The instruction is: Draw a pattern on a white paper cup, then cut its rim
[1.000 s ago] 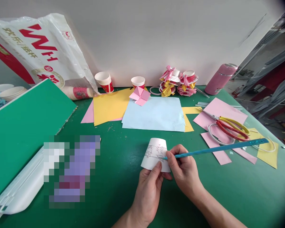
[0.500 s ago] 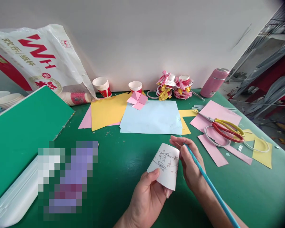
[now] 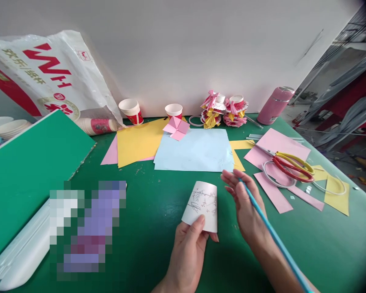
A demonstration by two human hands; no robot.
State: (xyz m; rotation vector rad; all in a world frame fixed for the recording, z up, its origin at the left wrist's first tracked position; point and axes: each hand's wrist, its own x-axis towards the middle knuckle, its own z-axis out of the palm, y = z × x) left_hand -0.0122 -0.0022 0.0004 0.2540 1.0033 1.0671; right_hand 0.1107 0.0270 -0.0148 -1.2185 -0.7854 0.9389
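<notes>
My left hand (image 3: 187, 254) grips a white paper cup (image 3: 203, 203) marked with thin dark twig-like lines. The cup's narrower end points up, with my thumb on its front and the other fingers mostly behind it. To the right, my right hand (image 3: 245, 203) holds a long, thin blue stick (image 3: 271, 232) under the thumb. Its other fingers stretch toward the cup, with a small gap between. The stick slants along my forearm to the bottom edge; what kind it is, I cannot tell. Beyond both hands lies a light blue paper sheet (image 3: 195, 150).
Scissors (image 3: 293, 167) and a white cord lie on pink paper (image 3: 282, 144) at right. Along the wall stand paper cups (image 3: 131, 110), decorated cups (image 3: 213, 110) and a pink flask (image 3: 276, 106). A green board (image 3: 33, 162) leans at left, near a blurred-out object.
My left hand has moved the cup slightly left and turned it more upright. My right hand has moved slightly right, widening the gap to the cup; the blue stick stays in it.
</notes>
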